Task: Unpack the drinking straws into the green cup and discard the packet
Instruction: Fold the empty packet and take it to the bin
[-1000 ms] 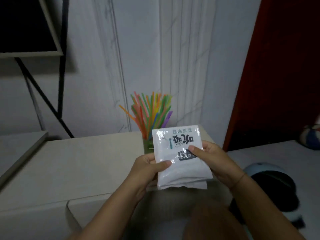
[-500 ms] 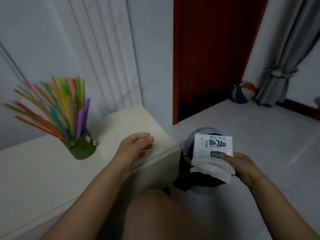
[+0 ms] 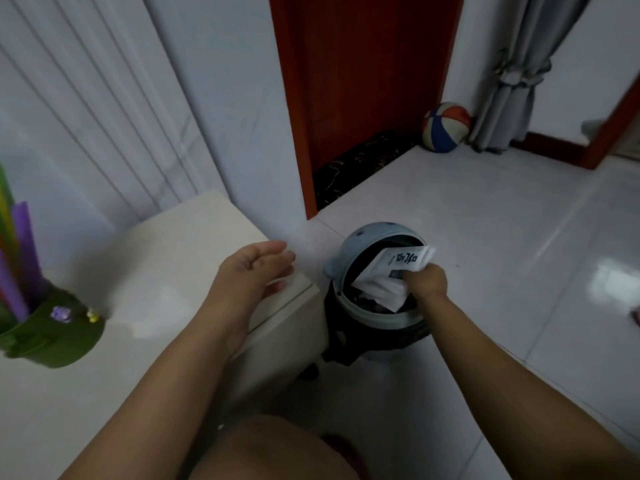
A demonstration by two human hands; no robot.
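Observation:
My right hand (image 3: 425,282) grips the white straw packet (image 3: 393,271), which is crumpled and partly down inside the mouth of a light-blue bin (image 3: 349,244) with a black liner on the floor. My left hand (image 3: 258,271) hovers open above the corner of the cream table (image 3: 156,271), holding nothing. The green cup (image 3: 55,336) stands at the table's left edge of view, with coloured straws (image 3: 20,258) sticking up out of it, mostly cut off by the frame.
The bin stands on the floor just right of the table's corner. A red-brown door (image 3: 363,81) is behind it, with a dark mat at its foot. A ball (image 3: 445,128) and a grey curtain (image 3: 512,71) sit at the far right. Glossy white floor tiles (image 3: 502,237) spread out to the right.
My view has swung further right and down. My right hand has lowered the packet from above the bin into its opening, crumpling it. The left hand stays open over the table corner.

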